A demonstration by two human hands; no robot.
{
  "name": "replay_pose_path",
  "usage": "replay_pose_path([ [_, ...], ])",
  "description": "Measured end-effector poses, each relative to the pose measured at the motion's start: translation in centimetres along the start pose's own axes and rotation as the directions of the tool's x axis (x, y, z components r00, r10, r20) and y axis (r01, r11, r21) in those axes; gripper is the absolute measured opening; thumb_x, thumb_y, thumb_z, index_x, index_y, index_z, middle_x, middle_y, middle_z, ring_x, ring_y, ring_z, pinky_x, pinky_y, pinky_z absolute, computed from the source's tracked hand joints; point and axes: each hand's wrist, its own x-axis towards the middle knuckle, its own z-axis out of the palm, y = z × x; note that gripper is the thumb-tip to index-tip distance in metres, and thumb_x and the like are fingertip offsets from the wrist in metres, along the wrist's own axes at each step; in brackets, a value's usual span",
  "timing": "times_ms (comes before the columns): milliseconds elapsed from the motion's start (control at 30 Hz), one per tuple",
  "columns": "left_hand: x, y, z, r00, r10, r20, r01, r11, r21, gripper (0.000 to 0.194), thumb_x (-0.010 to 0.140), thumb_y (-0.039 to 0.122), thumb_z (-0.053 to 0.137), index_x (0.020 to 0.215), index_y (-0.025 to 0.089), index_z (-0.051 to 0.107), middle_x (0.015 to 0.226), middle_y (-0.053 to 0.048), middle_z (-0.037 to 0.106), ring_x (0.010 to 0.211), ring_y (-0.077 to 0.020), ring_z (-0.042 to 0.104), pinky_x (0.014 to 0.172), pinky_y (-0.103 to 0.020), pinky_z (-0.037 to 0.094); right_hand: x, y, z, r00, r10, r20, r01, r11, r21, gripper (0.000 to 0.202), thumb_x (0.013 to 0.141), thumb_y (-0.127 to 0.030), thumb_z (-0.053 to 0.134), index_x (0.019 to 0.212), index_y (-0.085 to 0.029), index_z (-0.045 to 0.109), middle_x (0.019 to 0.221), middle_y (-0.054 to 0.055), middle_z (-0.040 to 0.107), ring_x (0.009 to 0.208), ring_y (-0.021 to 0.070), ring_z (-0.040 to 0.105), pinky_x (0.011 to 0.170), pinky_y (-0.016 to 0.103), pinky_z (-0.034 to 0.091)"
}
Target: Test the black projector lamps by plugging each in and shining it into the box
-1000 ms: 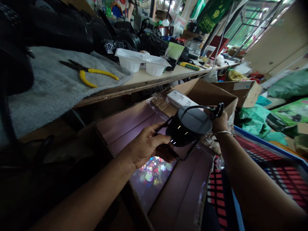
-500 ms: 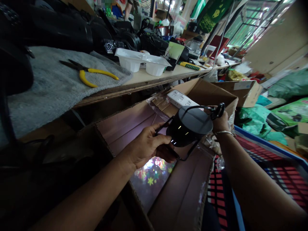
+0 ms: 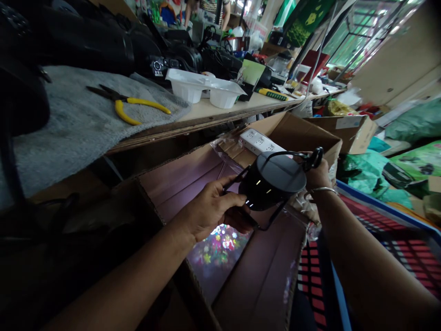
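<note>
My left hand (image 3: 215, 207) is closed on the bracket of a black round projector lamp (image 3: 268, 184), thumb against its side. The lamp is lit and points down into an open cardboard box (image 3: 265, 271). Coloured patterns of snowflakes and small figures (image 3: 223, 243) glow on the box bottom. Behind the lamp, my right hand (image 3: 317, 175) is closed by the coiled black cord (image 3: 313, 158), near the end of a white power strip (image 3: 260, 141). Its fingertips are hidden, so what it grips cannot be made out.
Yellow-handled pliers (image 3: 129, 108) lie on a grey cloth (image 3: 76, 101) on the workbench. A white plastic tray (image 3: 206, 89) and a yellow-green tool (image 3: 272, 94) sit near its edge. A blue-rimmed basket (image 3: 389, 216) stands at right. Another person (image 3: 225, 14) is in the background.
The projected patterns on the box bottom have shifted and changed colour. Both hands and the lamp stay almost where they were.
</note>
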Motion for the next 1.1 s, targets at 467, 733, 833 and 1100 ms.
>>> replay_pose_path([
  [467,0.1,0.1,0.1,1.000,0.000,0.005,0.000,1.000,-0.025,0.042,0.071,0.013,0.059,0.113,0.018,0.054,0.063,-0.001,0.062,0.048,-0.0151,0.061,0.045,-0.027,0.052,-0.3,-1.3,-0.2,1.000,0.015,0.003,-0.015,0.998,-0.056,0.013,0.053,-0.020,0.054,0.062,-0.017,0.062,0.055,0.000,0.056,0.056,0.0146,0.050,0.052,0.025,0.040],
  [733,0.1,-0.1,0.1,1.000,0.017,-0.001,-0.017,1.000,-0.019,0.039,0.071,0.013,0.059,0.110,0.018,0.056,0.066,-0.002,0.061,0.052,-0.0155,0.061,0.048,-0.031,0.053,-0.4,-1.4,-0.2,1.000,0.011,-0.009,-0.011,0.999,-0.051,0.014,0.052,-0.016,0.055,0.062,-0.016,0.064,0.054,0.000,0.059,0.057,0.0148,0.053,0.052,0.024,0.042],
  [833,0.1,0.0,0.1,1.000,0.004,0.000,-0.004,1.000,-0.016,0.039,0.071,0.014,0.059,0.109,0.018,0.055,0.066,-0.001,0.061,0.051,-0.0163,0.061,0.049,-0.034,0.054,-0.3,-1.1,-0.1,1.000,0.002,-0.011,-0.002,0.999,-0.045,0.011,0.054,-0.017,0.056,0.062,-0.016,0.063,0.053,0.000,0.057,0.055,0.0139,0.052,0.051,0.024,0.041],
  [1100,0.0,0.0,0.1,1.000,-0.013,-0.004,0.013,1.000,-0.004,0.041,0.070,0.015,0.058,0.110,0.018,0.053,0.061,0.000,0.061,0.048,-0.0170,0.062,0.050,-0.034,0.054,-0.1,-0.9,-0.1,1.000,0.021,0.004,-0.020,0.999,-0.048,0.013,0.057,-0.021,0.056,0.065,-0.015,0.064,0.055,0.000,0.054,0.056,0.0134,0.049,0.052,0.025,0.038],
])
